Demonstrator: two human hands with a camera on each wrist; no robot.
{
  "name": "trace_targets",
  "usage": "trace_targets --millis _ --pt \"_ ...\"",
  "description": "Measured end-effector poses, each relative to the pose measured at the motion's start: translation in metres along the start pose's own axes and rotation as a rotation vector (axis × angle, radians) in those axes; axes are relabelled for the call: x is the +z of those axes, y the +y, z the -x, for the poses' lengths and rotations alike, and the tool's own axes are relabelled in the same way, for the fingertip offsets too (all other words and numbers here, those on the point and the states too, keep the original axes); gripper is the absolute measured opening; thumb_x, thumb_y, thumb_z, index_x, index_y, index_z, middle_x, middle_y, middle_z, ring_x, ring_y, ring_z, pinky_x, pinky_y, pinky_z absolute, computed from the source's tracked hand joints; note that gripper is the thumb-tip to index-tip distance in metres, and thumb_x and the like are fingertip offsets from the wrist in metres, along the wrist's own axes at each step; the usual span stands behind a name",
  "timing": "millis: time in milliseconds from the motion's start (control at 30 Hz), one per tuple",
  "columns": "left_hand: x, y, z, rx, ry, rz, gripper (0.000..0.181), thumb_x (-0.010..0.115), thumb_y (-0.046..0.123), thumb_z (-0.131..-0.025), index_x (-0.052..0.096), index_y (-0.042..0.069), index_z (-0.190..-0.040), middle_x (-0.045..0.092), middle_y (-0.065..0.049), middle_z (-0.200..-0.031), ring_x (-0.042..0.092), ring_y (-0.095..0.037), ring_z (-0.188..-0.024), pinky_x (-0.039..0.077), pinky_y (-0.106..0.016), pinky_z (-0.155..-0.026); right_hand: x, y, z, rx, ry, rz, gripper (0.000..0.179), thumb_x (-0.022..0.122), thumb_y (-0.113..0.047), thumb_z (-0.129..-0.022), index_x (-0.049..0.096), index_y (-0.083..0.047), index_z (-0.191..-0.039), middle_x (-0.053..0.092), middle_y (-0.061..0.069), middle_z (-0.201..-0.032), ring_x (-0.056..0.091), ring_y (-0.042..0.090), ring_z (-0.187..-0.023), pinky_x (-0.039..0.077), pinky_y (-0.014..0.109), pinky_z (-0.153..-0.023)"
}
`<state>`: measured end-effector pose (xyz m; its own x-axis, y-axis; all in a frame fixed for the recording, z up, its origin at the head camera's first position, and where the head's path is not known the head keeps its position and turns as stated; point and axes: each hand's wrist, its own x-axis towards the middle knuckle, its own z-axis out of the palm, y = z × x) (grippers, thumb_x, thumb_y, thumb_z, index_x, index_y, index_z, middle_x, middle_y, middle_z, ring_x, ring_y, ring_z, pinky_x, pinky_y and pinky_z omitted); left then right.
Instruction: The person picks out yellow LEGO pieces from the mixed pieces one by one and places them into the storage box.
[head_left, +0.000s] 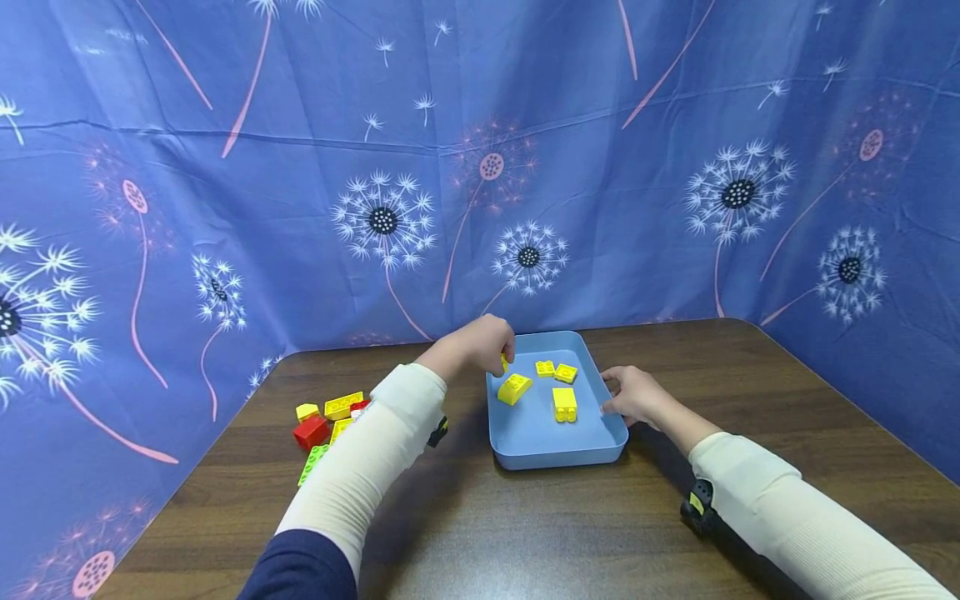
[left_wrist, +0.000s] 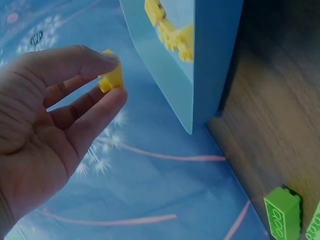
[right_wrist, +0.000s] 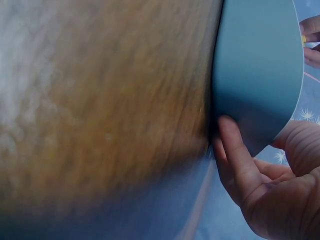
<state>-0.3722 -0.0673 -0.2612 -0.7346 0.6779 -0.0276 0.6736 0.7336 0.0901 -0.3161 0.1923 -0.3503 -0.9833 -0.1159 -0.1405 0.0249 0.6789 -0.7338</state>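
Between thumb and fingertips my left hand (head_left: 480, 342) pinches a small yellow toy brick (left_wrist: 115, 77), held up at the left back of a blue tray (head_left: 525, 437). Inside the tray lie several yellow bricks: a sloped one (head_left: 514, 389), a tall one (head_left: 565, 405) and two small ones towards the back. My right hand (head_left: 636, 396) grips the tray's right side. In the right wrist view its fingers (right_wrist: 240, 160) press the outer wall, while the thumb reaches over the rim and its tip is hidden.
Left of the tray is a loose group of bricks, partly covered by my left forearm: a red brick (head_left: 311, 432), a yellow brick (head_left: 343, 406), a green brick (head_left: 311, 465) and others. The wooden table (head_left: 480, 533) ends at a blue dandelion-patterned curtain (head_left: 600, 208).
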Motion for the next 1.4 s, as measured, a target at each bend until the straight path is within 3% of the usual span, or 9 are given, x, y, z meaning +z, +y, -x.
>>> trace_targets --millis 233,467,667,833,933,1200,1400 --pt "0.002 0.018 -0.009 0.045 -0.075 -0.014 0.014 0.078 0.006 -0.076 0.076 0.010 -0.089 0.066 0.006 -0.081 0.056 -0.012 -0.076 0.049 -0.021 -0.066 -0.001 0.001 -0.001 -0.001 -0.003 -0.012 0.065 0.070 0.008 -0.081 0.040 0.013 -0.138 0.059 0.029 -0.107 0.065 0.033 -0.089 0.058 0.041 -0.062" --pt "0.004 0.035 -0.028 0.087 -0.143 -0.064 0.015 0.075 0.003 -0.077 0.076 0.009 -0.091 0.066 0.006 -0.082 0.057 -0.011 -0.076 0.049 -0.022 -0.065 -0.002 0.002 0.000 -0.001 -0.003 -0.019 0.065 0.070 0.008 -0.081 0.039 0.014 -0.137 0.058 0.030 -0.107 0.065 0.035 -0.090 0.058 0.042 -0.062" --pt "0.016 0.040 -0.046 0.020 -0.185 -0.038 0.015 0.076 0.003 -0.079 0.075 0.012 -0.090 0.065 0.007 -0.085 0.059 -0.011 -0.078 0.050 -0.021 -0.065 0.000 0.004 -0.001 0.012 -0.002 -0.020 0.065 0.070 0.008 -0.080 0.040 0.013 -0.138 0.058 0.029 -0.108 0.065 0.035 -0.090 0.058 0.041 -0.062" --pt "0.030 0.040 -0.054 -0.098 -0.224 0.044 0.018 0.076 0.004 -0.081 0.074 0.012 -0.097 0.063 0.006 -0.089 0.059 -0.012 -0.079 0.051 -0.024 -0.066 0.001 0.005 -0.001 0.023 -0.001 -0.013 0.066 0.071 0.008 -0.081 0.039 0.012 -0.139 0.058 0.028 -0.108 0.065 0.032 -0.088 0.058 0.040 -0.061" --pt "0.036 0.040 -0.056 -0.143 -0.255 0.081 0.014 0.076 0.005 -0.081 0.074 0.012 -0.093 0.063 0.005 -0.089 0.059 -0.014 -0.078 0.052 -0.025 -0.065 0.002 0.004 0.000 0.021 -0.004 -0.015 0.066 0.071 0.008 -0.081 0.040 0.012 -0.138 0.057 0.029 -0.108 0.066 0.032 -0.087 0.058 0.040 -0.061" --pt "0.039 0.039 -0.058 -0.174 -0.260 0.116 0.011 0.076 0.005 -0.081 0.072 0.015 -0.087 0.063 0.003 -0.089 0.059 -0.015 -0.080 0.054 -0.029 -0.072 0.001 0.002 -0.001 0.018 -0.001 -0.010 0.066 0.071 0.008 -0.080 0.040 0.012 -0.138 0.059 0.029 -0.107 0.066 0.033 -0.088 0.058 0.040 -0.061" --pt "0.041 0.045 -0.058 -0.165 -0.251 0.112 0.012 0.076 0.006 -0.081 0.070 0.016 -0.083 0.062 0.004 -0.091 0.057 -0.015 -0.081 0.051 -0.026 -0.066 0.000 0.001 0.000 0.006 -0.001 -0.018 0.066 0.071 0.008 -0.080 0.039 0.013 -0.138 0.058 0.030 -0.107 0.065 0.035 -0.090 0.058 0.042 -0.062"
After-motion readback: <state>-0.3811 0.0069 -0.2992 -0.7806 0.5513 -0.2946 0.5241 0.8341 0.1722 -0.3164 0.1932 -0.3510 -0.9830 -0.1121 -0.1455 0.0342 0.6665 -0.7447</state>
